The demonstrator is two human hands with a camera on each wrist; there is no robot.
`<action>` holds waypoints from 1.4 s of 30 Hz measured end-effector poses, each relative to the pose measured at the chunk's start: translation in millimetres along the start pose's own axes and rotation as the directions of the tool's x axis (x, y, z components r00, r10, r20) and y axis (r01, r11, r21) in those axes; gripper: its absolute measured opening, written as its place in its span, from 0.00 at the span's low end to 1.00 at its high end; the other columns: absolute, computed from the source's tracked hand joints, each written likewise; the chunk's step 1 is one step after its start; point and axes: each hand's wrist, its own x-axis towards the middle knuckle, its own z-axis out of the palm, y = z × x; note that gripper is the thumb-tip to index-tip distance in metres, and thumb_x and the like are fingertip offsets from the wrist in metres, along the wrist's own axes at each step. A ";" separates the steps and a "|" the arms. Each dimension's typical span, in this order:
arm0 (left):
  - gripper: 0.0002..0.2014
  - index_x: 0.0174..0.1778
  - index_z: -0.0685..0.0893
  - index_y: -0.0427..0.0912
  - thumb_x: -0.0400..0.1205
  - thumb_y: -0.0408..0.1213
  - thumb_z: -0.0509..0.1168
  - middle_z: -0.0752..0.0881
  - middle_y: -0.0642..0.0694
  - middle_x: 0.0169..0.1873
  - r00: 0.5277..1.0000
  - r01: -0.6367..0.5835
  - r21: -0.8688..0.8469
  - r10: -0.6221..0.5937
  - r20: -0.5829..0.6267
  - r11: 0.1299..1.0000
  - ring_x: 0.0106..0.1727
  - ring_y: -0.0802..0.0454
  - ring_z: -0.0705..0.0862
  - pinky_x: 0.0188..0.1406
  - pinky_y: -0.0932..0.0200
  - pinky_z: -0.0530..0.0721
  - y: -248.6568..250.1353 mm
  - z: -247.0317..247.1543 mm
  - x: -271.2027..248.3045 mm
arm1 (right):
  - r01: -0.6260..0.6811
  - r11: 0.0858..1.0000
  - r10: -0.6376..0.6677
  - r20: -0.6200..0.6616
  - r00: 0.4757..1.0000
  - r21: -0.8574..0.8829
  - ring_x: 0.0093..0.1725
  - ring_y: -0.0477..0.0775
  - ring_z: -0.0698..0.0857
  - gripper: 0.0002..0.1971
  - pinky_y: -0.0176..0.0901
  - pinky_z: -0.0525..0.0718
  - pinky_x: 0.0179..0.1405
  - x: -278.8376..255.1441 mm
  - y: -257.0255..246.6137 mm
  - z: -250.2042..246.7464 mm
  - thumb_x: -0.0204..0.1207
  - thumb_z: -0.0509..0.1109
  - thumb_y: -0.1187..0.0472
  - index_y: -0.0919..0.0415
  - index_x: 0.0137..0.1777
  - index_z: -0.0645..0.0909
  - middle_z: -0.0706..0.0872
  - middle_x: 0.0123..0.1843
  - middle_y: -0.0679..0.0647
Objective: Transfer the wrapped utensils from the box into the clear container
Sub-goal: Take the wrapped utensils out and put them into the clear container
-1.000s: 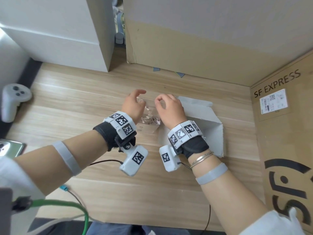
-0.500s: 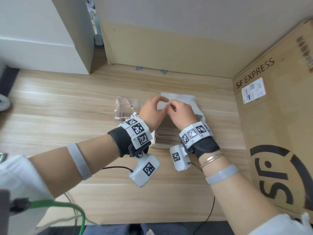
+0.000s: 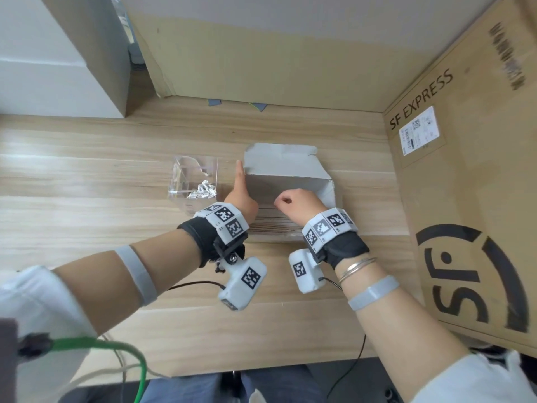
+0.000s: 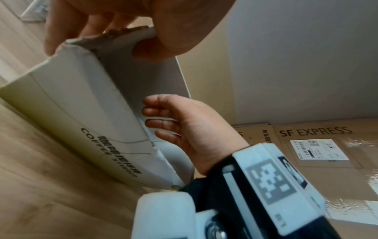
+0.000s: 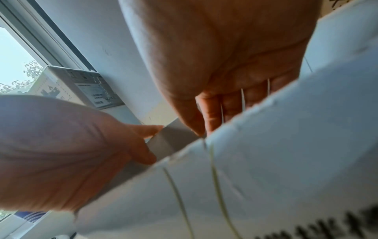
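With the left hand [image 3: 242,196] clasping the box [image 3: 286,181] edge and the right hand [image 3: 293,203] pinching inside among stirrers, the light box may tip, spilling beside the clear container [image 3: 194,181].

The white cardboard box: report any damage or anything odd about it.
The white cardboard box has a ragged, torn top edge where the left hand grips its corner, and a tear down the side near the printed "COFFEE" label. The right hand reaches inside. Nothing looks spilled.
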 end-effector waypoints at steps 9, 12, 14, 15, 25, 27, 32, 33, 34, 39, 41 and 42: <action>0.43 0.82 0.46 0.57 0.76 0.22 0.57 0.71 0.35 0.72 0.997 -0.061 -0.185 0.049 -0.067 0.981 0.60 0.33 0.82 0.45 0.54 0.84 -1.1 -0.6 -0.5 | -0.083 0.993 0.086 0.022 0.996 -0.082 0.73 0.60 0.75 0.22 0.46 0.72 0.70 5.1 -1.6 8.0 0.79 0.59 0.55 0.56 0.73 0.73 0.76 0.75 0.57; 0.39 0.79 0.58 0.56 0.75 0.20 0.56 0.69 0.40 0.71 0.988 -0.114 -0.218 0.088 -0.126 0.969 0.69 0.43 0.74 0.60 0.61 0.74 -3.3 3.9 -3.9 | -0.128 0.988 0.127 -0.015 0.992 -0.090 0.70 0.64 0.77 0.22 0.49 0.74 0.69 5.2 -3.5 11.9 0.79 0.60 0.55 0.58 0.72 0.73 0.78 0.72 0.60; 0.33 0.76 0.64 0.54 0.77 0.21 0.56 0.67 0.40 0.71 0.980 -0.151 -0.236 0.113 -0.166 0.960 0.65 0.49 0.71 0.58 0.65 0.67 -3.7 6.8 -8.9 | -0.124 0.987 0.119 -0.053 0.992 -0.107 0.68 0.64 0.79 0.21 0.53 0.76 0.69 6.4 -4.4 14.9 0.77 0.61 0.56 0.57 0.70 0.74 0.80 0.69 0.61; 0.31 0.75 0.66 0.52 0.77 0.21 0.56 0.67 0.40 0.70 0.976 -0.163 -0.252 0.119 -0.180 0.954 0.62 0.50 0.71 0.58 0.65 0.66 -3.8 7.9 -11.0 | -0.120 0.985 0.113 -0.063 0.992 -0.124 0.67 0.64 0.79 0.21 0.53 0.77 0.68 6.7 -5.0 15.5 0.76 0.61 0.57 0.57 0.70 0.74 0.80 0.68 0.61; 0.35 0.71 0.70 0.50 0.71 0.15 0.50 0.68 0.37 0.69 0.963 -0.195 -0.280 0.130 -0.235 0.940 0.66 0.46 0.71 0.58 0.64 0.68 -3.7 9.7 -15.8 | -0.126 0.970 0.122 -0.036 0.992 -0.209 0.69 0.63 0.78 0.24 0.48 0.76 0.67 8.1 0.1 30.7 0.76 0.66 0.66 0.59 0.73 0.70 0.77 0.71 0.60; 0.34 0.71 0.70 0.50 0.72 0.15 0.51 0.68 0.38 0.68 0.965 -0.190 -0.281 0.126 -0.232 0.941 0.60 0.48 0.72 0.55 0.64 0.70 -3.9 9.9 -14.9 | -0.105 0.959 0.086 -0.085 0.993 -0.262 0.69 0.63 0.78 0.25 0.54 0.77 0.69 8.4 0.1 32.9 0.73 0.68 0.65 0.56 0.71 0.71 0.78 0.70 0.58; 0.34 0.72 0.69 0.49 0.72 0.15 0.51 0.67 0.37 0.67 0.961 -0.210 -0.285 0.145 -0.234 0.935 0.53 0.53 0.69 0.43 0.81 0.65 -3.3 10.0 -16.5 | -0.075 0.935 0.055 -0.067 0.996 -0.346 0.64 0.61 0.82 0.16 0.49 0.80 0.61 7.8 -1.4 35.6 0.73 0.67 0.64 0.59 0.62 0.79 0.83 0.64 0.57; 0.35 0.72 0.69 0.48 0.72 0.14 0.50 0.67 0.37 0.68 0.963 -0.208 -0.290 0.144 -0.228 0.934 0.53 0.54 0.68 0.42 0.83 0.64 -2.7 9.7 -17.0 | -0.064 0.934 0.040 -0.075 0.996 -0.352 0.64 0.61 0.82 0.17 0.49 0.80 0.61 7.3 -1.1 36.6 0.73 0.67 0.65 0.59 0.62 0.79 0.83 0.64 0.58; 0.35 0.72 0.68 0.48 0.72 0.14 0.50 0.67 0.37 0.68 0.965 -0.203 -0.292 0.140 -0.224 0.935 0.53 0.55 0.67 0.41 0.85 0.64 -2.1 9.5 -17.4 | -0.055 0.938 0.026 -0.089 0.996 -0.342 0.65 0.61 0.82 0.18 0.49 0.80 0.63 7.0 -1.1 37.3 0.73 0.66 0.66 0.59 0.64 0.77 0.82 0.65 0.58; 0.35 0.74 0.67 0.50 0.73 0.15 0.50 0.67 0.37 0.67 0.967 -0.180 -0.275 0.119 -0.224 0.944 0.51 0.54 0.68 0.49 0.75 0.65 -1.7 9.0 -18.5 | -0.067 0.954 0.052 -0.060 0.997 -0.292 0.64 0.61 0.82 0.17 0.47 0.80 0.61 6.5 -3.7 35.8 0.73 0.66 0.67 0.61 0.63 0.78 0.83 0.64 0.59; 0.35 0.74 0.66 0.50 0.73 0.15 0.49 0.67 0.37 0.68 0.967 -0.184 -0.276 0.122 -0.225 0.944 0.49 0.54 0.68 0.46 0.76 0.65 -0.9 8.3 -19.5 | -0.068 0.950 0.063 -0.028 0.998 -0.305 0.62 0.61 0.83 0.14 0.46 0.81 0.58 6.5 -4.9 34.6 0.74 0.66 0.67 0.61 0.60 0.81 0.84 0.62 0.60; 0.35 0.74 0.66 0.49 0.73 0.15 0.49 0.67 0.36 0.68 0.966 -0.191 -0.275 0.130 -0.226 0.942 0.47 0.54 0.68 0.42 0.78 0.65 -0.5 7.9 -20.0 | -0.068 0.946 0.067 -0.012 0.998 -0.316 0.62 0.60 0.83 0.14 0.45 0.81 0.56 6.4 -5.4 34.4 0.74 0.67 0.66 0.62 0.59 0.81 0.85 0.61 0.60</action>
